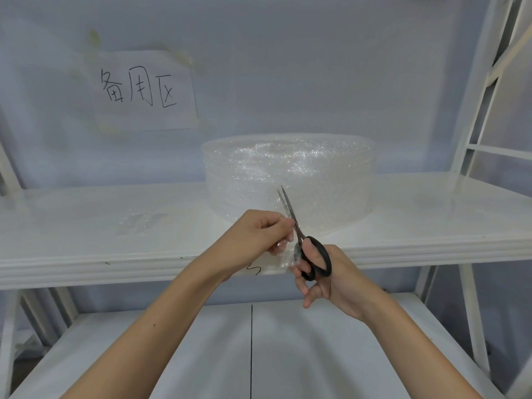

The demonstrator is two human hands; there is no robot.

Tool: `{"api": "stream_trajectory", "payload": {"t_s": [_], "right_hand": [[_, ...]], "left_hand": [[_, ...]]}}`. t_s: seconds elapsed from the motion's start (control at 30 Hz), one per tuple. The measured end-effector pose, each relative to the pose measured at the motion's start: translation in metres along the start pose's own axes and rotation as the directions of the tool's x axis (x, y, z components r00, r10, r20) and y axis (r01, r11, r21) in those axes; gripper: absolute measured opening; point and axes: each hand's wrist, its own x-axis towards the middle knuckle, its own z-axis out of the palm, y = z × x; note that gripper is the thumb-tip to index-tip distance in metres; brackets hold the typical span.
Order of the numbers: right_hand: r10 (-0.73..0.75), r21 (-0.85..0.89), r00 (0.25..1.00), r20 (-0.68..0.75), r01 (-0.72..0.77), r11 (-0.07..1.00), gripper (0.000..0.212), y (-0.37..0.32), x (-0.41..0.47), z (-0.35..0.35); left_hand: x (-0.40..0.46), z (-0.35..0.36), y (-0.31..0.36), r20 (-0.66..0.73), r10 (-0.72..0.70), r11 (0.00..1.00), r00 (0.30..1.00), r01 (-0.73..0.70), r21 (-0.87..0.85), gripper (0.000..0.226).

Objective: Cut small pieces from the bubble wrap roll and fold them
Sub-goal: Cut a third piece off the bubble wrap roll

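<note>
A big clear bubble wrap roll [289,177] stands on the white shelf [86,254], and its loose end hangs toward me over the shelf's front edge. My left hand [259,234] pinches that loose end [283,256] just left of the scissors. My right hand [328,280] grips black-handled scissors [305,243] with fingers through the loops. The blades point up and away, slightly apart, with the wrap between them. A small folded bubble wrap piece [138,223] lies flat on the shelf to the left.
A paper sign [144,90] with handwritten characters is taped to the wall behind. A lower white shelf [259,355] runs beneath my arms. White frame posts [472,125] rise at the right.
</note>
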Motion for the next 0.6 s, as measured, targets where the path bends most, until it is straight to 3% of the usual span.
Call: {"api": "stream_trajectory", "payload": {"t_s": [0.13, 0.27, 0.33, 0.47, 0.6], "right_hand": [[-0.004, -0.005, 1.0, -0.013, 0.004, 1.0, 0.047, -0.001, -0.001, 0.001], [-0.003, -0.005, 1.0, -0.023, 0.003, 1.0, 0.049, -0.002, -0.002, 0.002], [0.001, 0.005, 1.0, -0.031, -0.001, 1.0, 0.05, -0.001, -0.002, 0.003], [0.001, -0.007, 1.0, -0.024, -0.001, 1.0, 0.05, -0.001, -0.002, 0.003], [0.008, 0.012, 1.0, -0.009, -0.008, 1.0, 0.047, 0.002, -0.004, 0.003]], "left_hand": [[0.002, -0.008, 0.005, -0.009, -0.002, 0.999, 1.0, 0.002, 0.034, 0.041], [0.007, -0.014, 0.006, -0.218, 0.008, 0.996, 0.976, 0.013, 0.093, 0.058], [0.01, -0.013, 0.005, -0.308, 0.034, 0.995, 0.951, -0.002, 0.103, 0.056], [0.014, -0.004, 0.003, -0.311, 0.119, 0.986, 0.943, -0.076, 0.145, 0.045], [0.017, 0.001, -0.002, -0.333, 0.116, 0.988, 0.936, -0.073, 0.138, 0.042]]}}
